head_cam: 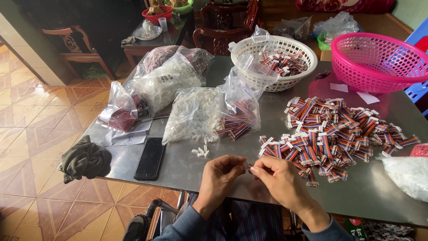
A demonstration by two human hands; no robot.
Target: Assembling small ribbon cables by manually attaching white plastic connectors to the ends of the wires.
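My left hand (pixel 221 177) and my right hand (pixel 278 180) meet above the near edge of a grey metal table (pixel 187 167). Between their fingertips they pinch a short striped ribbon cable piece (pixel 250 167), mostly hidden by my fingers. Just right of my hands lies a large pile of multicoloured ribbon cables with white connectors (pixel 332 131). A few loose white connectors (pixel 201 151) lie just beyond my left hand.
A black phone (pixel 150 158) and a dark cloth (pixel 85 161) lie at the left. Clear bags of white connectors (pixel 192 114) and cables sit mid-table. A white basket (pixel 273 60) and a pink basket (pixel 379 60) stand at the back. Another plastic bag (pixel 408 174) lies at the right edge.
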